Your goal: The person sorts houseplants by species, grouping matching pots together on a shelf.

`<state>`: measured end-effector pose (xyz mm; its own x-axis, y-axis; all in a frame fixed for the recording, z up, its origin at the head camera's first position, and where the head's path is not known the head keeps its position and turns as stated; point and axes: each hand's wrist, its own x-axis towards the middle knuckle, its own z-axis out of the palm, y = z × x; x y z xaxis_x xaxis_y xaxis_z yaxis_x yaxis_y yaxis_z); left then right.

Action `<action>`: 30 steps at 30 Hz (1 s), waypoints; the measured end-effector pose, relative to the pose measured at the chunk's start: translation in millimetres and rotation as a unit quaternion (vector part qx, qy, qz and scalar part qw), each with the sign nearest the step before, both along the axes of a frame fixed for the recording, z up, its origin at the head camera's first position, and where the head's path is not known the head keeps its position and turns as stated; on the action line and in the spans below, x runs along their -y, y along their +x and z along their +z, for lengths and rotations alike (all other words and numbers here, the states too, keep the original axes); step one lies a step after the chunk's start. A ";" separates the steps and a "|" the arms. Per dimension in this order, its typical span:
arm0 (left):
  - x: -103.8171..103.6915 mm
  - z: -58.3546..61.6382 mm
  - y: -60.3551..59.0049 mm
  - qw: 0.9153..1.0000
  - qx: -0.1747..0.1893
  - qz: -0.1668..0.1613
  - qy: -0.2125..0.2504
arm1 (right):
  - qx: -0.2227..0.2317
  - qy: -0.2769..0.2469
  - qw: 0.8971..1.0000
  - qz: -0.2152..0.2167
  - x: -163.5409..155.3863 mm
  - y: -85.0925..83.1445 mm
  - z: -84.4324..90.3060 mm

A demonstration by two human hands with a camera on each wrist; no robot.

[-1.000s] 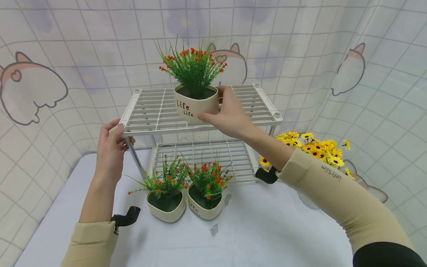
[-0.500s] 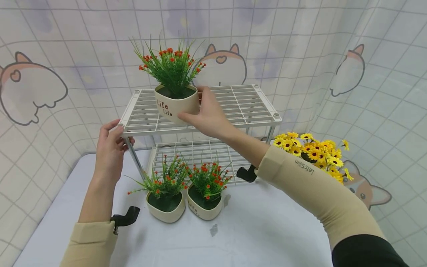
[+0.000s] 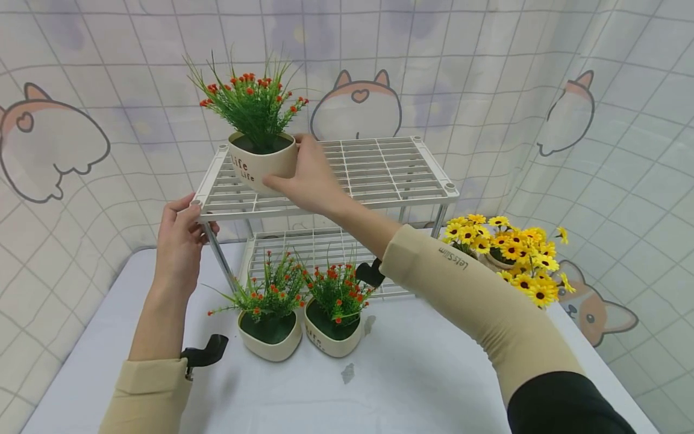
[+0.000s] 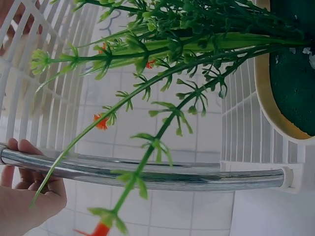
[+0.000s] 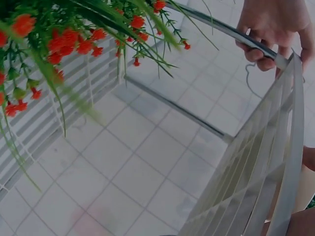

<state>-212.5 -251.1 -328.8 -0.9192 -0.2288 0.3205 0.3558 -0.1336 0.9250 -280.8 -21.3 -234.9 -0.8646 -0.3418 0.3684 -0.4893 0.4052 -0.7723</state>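
Right grip point(image 3: 310, 178) holds cream rounded pot point(image 3: 259, 167) of red-flowered greenery point(image 3: 255, 105) | Pot at left end of white wire-grid top shelf point(image 3: 434, 166), contact unclear | Left grip point(image 3: 181, 238) holds silver metal post point(image 3: 219, 255) | Advised: level pot, gentle lowering, firm shelf

Far fingers of right hand point(image 3: 311, 178) hidden by held pot point(image 3: 262, 166); contact with upper shelf point(image 3: 379, 166) can't be surely told; black sleeve point(image 3: 561, 407) cropped.
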 end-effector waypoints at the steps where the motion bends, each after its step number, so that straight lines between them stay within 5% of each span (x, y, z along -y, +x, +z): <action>1: -0.1 0.0 -0.3 1.000 0.000 -0.001 0.000 | -0.002 0.005 1.000 -0.001 2.9 -1.0 -0.1; 9: -0.2 1.7 -2.2 1.000 0.001 0.002 0.004 | -0.008 0.053 0.999 -0.008 10.9 -1.9 0.3; 16: 0.3 2.6 -2.1 1.000 0.012 0.002 0.017 | -0.030 0.069 0.997 -0.023 -0.2 19.7 1.0; 22: 0.4 2.2 -0.9 1.000 0.012 0.011 0.022 | -0.115 0.057 0.991 0.044 -12.3 50.4 -2.5; 30: -2.6 0.9 -0.5 1.000 0.006 0.012 0.015 | -0.133 0.049 0.981 0.129 -37.9 92.1 -18.9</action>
<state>-212.9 -248.5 -327.9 -0.9169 -0.2608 0.3021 0.3483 -0.1535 0.9247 -188.7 16.6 -253.8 -0.6223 -0.5825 0.5229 -0.7642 0.3072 -0.5671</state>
